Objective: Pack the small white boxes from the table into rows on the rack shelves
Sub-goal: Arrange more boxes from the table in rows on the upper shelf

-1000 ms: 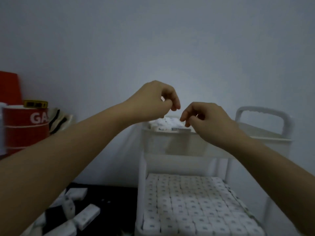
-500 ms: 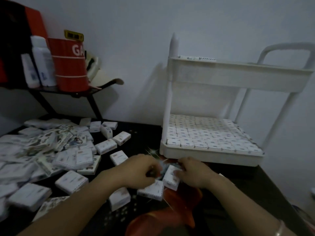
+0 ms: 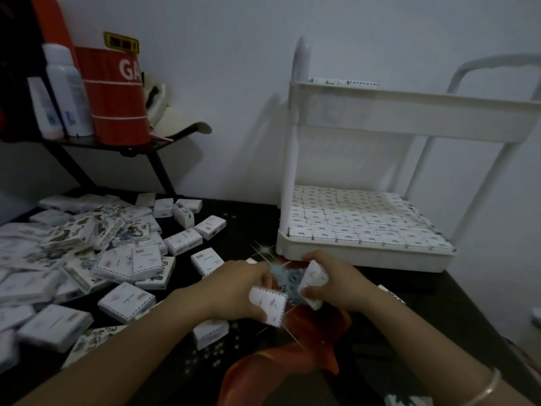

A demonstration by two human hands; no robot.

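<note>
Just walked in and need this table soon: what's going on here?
A person is packing small white boxes into the white rack. The left hand grips a box, the right hand a second box, just before the rack. The lower shelf is packed in rows; a loose pile lies at the left.

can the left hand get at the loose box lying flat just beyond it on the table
Probably yes for reach: nothing lies between the left hand and the loose box. But that hand grips a second box, so taking it looks awkward.
</note>
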